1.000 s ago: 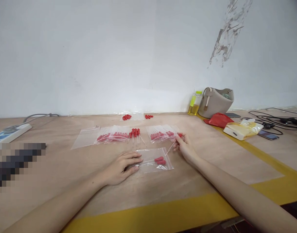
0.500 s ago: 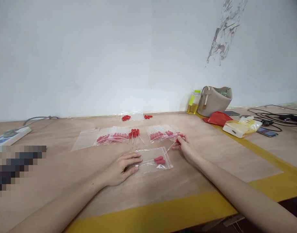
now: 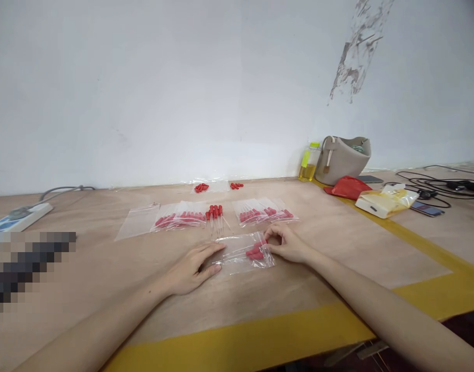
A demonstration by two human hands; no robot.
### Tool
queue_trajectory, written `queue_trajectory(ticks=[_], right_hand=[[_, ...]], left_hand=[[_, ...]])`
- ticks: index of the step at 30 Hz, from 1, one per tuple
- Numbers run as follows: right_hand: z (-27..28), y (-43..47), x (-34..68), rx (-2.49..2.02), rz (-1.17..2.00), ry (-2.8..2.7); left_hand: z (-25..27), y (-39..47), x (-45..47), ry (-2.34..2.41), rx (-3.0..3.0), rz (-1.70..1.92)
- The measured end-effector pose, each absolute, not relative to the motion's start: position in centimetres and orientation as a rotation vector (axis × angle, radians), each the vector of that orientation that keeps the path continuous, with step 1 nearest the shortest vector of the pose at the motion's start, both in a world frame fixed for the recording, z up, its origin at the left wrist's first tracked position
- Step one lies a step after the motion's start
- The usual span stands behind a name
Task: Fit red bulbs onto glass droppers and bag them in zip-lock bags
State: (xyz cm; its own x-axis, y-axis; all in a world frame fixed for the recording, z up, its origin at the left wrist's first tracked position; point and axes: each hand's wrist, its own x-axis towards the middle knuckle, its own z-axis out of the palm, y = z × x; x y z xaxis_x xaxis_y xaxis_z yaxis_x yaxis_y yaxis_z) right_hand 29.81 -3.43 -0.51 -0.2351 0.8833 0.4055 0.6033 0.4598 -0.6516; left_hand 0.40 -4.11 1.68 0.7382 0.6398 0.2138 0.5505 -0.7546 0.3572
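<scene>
A clear zip bag (image 3: pixel 237 263) lies flat on the table with red-bulbed droppers (image 3: pixel 254 254) inside, their bulbs near its right-hand mouth. My left hand (image 3: pixel 194 266) rests at the bag's left end, fingers stretched out and thumb apart, touching the plastic. At the mouth, my right hand (image 3: pixel 285 243) pinches the red bulb of another dropper (image 3: pixel 261 242), whose tube runs into the bag. Just beyond the bag stands a small group of loose droppers (image 3: pixel 214 213), bulbs pointing away from me.
Filled bags lie left (image 3: pixel 178 219) and right (image 3: pixel 260 213) of the loose droppers; a flat bag (image 3: pixel 134 222) is farther left. Loose red bulbs (image 3: pixel 201 188) lie by the wall. A bottle (image 3: pixel 308 163), grey handbag (image 3: pixel 341 163), red pouch (image 3: pixel 347 188), tissue pack (image 3: pixel 384 202) and cables stand right.
My right hand has moved left and toward me, bringing the dropper from outside into the bag's mouth. My left hand has stayed nearly still on the bag.
</scene>
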Motion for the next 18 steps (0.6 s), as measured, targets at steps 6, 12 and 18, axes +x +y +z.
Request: queue_trajectory(ticks=[6,12,18], right_hand=[[-1.1,-3.3,28.3,-1.249,0.384,-1.98],[-0.2,-3.9,29.3,-1.055,0.649,-2.241],[0.3,-3.4,30.3,-1.024,0.817,-2.274]], left_hand=[[1.7,-4.1,0.5,0.922,2.669,0.49],[1.7,-4.1,0.6,0.912,2.678,0.491],[1.5,-3.7,0.5,0.862,2.699,0.459]])
